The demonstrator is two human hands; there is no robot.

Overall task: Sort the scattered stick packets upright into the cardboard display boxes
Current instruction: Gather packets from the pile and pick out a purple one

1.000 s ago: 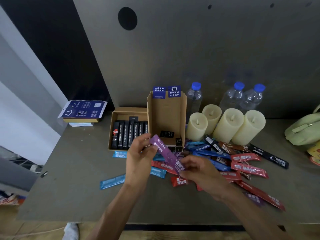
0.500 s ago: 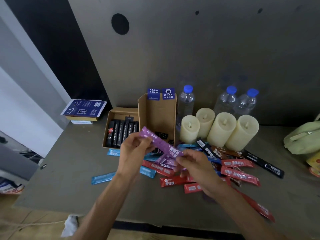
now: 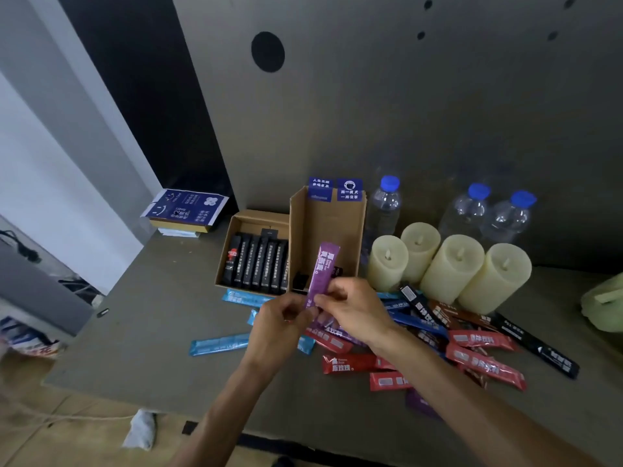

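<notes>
Both hands (image 3: 317, 311) pinch purple packet (image 3: 324, 271) upright, btm end.

Purple packet (image 3: 323, 271) upright before the boxes.
It stands near-vertical, raised in front of the tall box (image 3: 350, 227); the low box (image 3: 251, 221) beside it holds a row of black packets (image 3: 259, 266); red, blue and black loose packets (image 3: 472, 338) lie flat, scattered.
</notes>
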